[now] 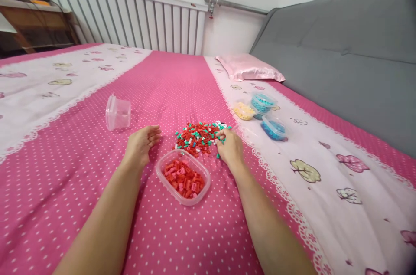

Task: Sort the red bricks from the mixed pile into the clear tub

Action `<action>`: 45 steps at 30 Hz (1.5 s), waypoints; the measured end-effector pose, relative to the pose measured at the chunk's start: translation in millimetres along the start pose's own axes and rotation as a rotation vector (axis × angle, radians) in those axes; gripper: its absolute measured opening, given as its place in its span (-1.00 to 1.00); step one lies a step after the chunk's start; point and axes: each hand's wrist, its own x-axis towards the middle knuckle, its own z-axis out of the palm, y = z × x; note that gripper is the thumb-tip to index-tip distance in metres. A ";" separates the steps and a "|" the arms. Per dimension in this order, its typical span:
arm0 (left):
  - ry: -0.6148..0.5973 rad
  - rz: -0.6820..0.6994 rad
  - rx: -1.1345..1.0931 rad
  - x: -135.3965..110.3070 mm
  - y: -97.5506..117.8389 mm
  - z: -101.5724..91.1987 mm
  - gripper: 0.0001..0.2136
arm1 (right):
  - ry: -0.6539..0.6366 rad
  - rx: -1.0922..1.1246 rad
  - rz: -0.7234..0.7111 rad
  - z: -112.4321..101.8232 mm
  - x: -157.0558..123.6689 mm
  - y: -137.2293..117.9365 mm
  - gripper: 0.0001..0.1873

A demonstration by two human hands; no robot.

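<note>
A pile of small red, green and white bricks lies on the pink dotted bedsheet. My right hand rests on the pile's right edge with its fingers curled down into the bricks; what they pinch is too small to make out. My left hand lies on the sheet left of the pile, palm partly up, fingers loosely apart and holding nothing. A clear plastic tub holding red bricks sits between my forearms, just in front of the pile.
An empty clear tub lies on its side to the far left. Three tubs stand to the right: yellow bricks, light blue bricks, darker blue bricks. A pink pillow and grey headboard are beyond.
</note>
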 end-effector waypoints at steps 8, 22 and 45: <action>-0.040 -0.010 -0.038 2.3 -8.0 4.4 -0.83 | -0.114 0.194 0.092 1.7 -10.5 -12.2 -0.90; -0.023 0.011 -0.007 3.8 -11.5 9.1 -0.82 | -0.224 0.143 0.045 15.7 -20.6 -8.0 -0.75; -0.007 0.005 -0.022 4.7 -11.5 9.8 -0.85 | 0.023 1.192 0.637 -0.3 2.0 -28.0 -0.87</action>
